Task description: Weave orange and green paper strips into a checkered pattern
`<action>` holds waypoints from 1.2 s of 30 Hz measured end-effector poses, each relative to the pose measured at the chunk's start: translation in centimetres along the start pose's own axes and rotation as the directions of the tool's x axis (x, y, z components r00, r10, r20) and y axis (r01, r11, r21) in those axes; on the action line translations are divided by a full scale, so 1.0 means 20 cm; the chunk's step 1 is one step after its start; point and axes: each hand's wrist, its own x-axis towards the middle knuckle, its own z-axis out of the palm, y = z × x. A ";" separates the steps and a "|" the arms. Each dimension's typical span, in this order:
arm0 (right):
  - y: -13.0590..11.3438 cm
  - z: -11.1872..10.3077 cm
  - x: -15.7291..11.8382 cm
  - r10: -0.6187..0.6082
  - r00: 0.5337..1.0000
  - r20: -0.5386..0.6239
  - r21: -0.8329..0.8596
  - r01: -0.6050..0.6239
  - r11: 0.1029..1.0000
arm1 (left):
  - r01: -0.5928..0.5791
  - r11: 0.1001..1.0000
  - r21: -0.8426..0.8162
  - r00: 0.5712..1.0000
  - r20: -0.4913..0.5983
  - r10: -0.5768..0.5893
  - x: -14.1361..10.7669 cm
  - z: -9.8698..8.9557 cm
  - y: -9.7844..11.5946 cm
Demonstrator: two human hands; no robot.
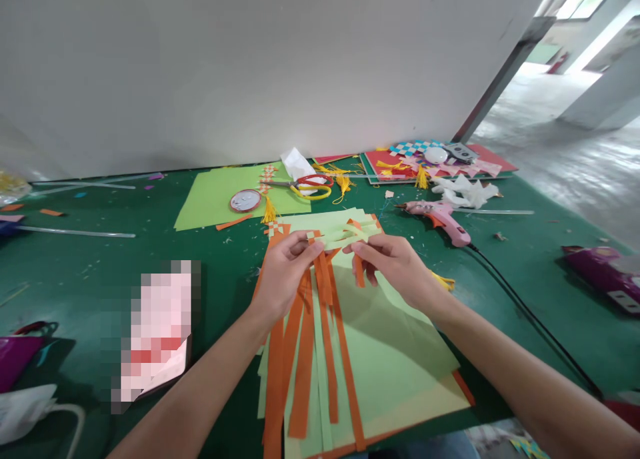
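My left hand pinches the left end of several pale green and orange paper strips, which cross each other as a small weave. Orange strips hang down from that grip. My right hand is closed on the other end of the pale green paper strips, with a short orange strip hanging by its fingers. Both hands are over a stack of pale green paper sheets. Loose orange paper strips lie along the stack's left part. The right fingertips are partly hidden.
Beyond the hands, scissors and a round tin rest on green paper. A pink glue gun lies right, its black cord running toward the front. A phone lies left. A grey wall bounds the table's back.
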 end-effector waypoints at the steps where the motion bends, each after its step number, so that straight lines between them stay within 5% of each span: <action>1: 0.00 0.00 0.00 0.004 1.000 0.000 -0.005 -0.004 1.000 | -0.009 1.000 0.009 1.000 0.001 0.009 0.00 0.00 0.00; 8: 0.01 0.03 -0.01 -0.026 0.999 -0.032 -0.204 0.019 0.979 | -0.024 0.999 0.037 0.998 0.050 0.022 -0.01 0.01 0.01; 21: 0.03 0.05 -0.02 -0.057 0.998 0.003 -0.148 0.056 0.987 | -0.091 0.975 0.203 0.994 0.070 0.078 -0.02 0.01 0.01; 27: 0.02 0.03 -0.02 -0.341 0.939 0.050 -0.524 0.315 0.791 | -0.057 0.980 0.192 0.994 0.104 0.037 -0.02 0.00 0.02; 36: -0.02 0.01 -0.02 -0.327 0.944 0.049 -0.558 0.297 0.775 | -0.002 0.994 0.113 0.996 0.093 -0.009 -0.02 0.00 0.01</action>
